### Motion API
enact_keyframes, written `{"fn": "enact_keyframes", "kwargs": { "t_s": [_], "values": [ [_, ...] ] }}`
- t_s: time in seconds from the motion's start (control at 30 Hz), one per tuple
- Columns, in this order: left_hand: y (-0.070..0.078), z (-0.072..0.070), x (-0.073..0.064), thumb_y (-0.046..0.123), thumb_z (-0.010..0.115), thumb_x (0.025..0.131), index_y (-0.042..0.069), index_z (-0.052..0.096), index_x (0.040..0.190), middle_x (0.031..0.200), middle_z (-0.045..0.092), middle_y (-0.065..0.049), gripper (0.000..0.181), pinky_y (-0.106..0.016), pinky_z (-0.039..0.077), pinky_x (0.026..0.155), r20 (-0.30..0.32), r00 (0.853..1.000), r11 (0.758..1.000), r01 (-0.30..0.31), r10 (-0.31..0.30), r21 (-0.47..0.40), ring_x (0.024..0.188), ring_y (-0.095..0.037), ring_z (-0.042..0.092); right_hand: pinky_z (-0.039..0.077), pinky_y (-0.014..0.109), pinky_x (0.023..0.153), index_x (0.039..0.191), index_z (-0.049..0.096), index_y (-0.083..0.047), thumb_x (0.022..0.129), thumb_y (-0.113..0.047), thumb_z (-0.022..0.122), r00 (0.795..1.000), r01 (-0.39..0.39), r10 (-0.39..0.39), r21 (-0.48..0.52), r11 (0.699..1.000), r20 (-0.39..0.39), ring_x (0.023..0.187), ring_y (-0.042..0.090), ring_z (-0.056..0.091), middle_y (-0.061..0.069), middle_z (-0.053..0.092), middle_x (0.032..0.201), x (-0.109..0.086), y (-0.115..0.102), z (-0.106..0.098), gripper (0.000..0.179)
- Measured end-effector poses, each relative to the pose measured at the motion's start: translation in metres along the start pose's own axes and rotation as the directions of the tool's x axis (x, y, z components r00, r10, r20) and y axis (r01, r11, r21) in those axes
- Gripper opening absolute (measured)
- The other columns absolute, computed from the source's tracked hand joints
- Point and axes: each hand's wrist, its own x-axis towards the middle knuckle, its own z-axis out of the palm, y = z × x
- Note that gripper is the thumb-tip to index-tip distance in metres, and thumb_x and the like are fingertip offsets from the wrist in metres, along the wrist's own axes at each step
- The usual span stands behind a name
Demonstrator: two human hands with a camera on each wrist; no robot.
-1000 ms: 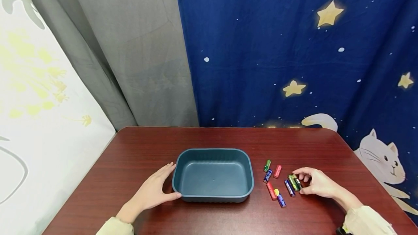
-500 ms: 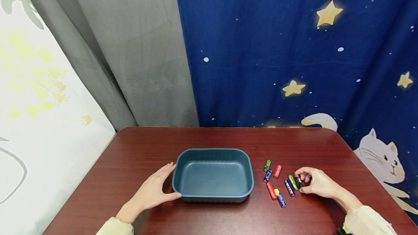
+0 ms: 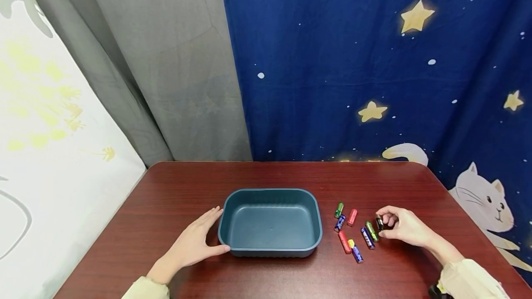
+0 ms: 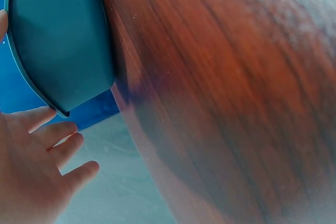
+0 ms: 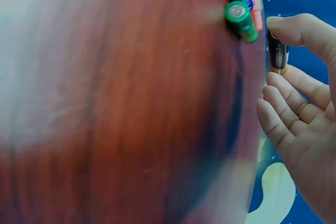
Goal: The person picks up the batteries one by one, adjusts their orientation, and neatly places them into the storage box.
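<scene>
A black battery [image 3: 379, 223] is pinched between the thumb and a finger of my right hand [image 3: 405, 229]. In the right wrist view the black battery [image 5: 277, 53] spans from thumb to fingertip, raised off the table. Just left of it lies a green battery [image 3: 371, 231], with a blue battery [image 3: 367, 238] alongside. My left hand [image 3: 194, 243] has its fingers extended along the left side of a dark teal rectangular basin [image 3: 270, 253]. In the left wrist view, fingertips of the left hand [image 4: 34, 166] meet the rim of the basin [image 4: 63, 40].
More batteries lie between the basin and my right hand: a green one [image 3: 339, 210], a blue one [image 3: 340, 223], a short red one [image 3: 352, 217], a longer red one [image 3: 344, 242] and a blue-and-yellow one [image 3: 355, 251]. Curtains [image 3: 291, 105] hang behind the brown table [image 3: 199, 179].
My right hand has drawn the black battery away from the green one and lifted it slightly. The left hand and the basin have stayed put.
</scene>
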Motion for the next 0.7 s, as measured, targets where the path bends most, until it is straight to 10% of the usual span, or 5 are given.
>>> {"fn": "enact_keyframes", "kwargs": {
  "t_s": [0.7],
  "values": [
    [-0.002,0.002,0.001,0.06,0.068,0.067,0.011,0.041,0.137,0.14,0.04,-0.01,0.089,-0.051,0.036,0.095,0.002,1.0,1.0,0.018,-0.018,0.006,0.129,-0.028,0.035,0.048,0.02,0.057,0.1,0.06,-0.002,0.065,-0.011,0.081,0.996,0.068,-0.066,0.032,0.997,-0.067,0.063,0.011,0.053,0.001,0.054,0.077,0.041,-0.051,0.012,0.041]
  ]
}}
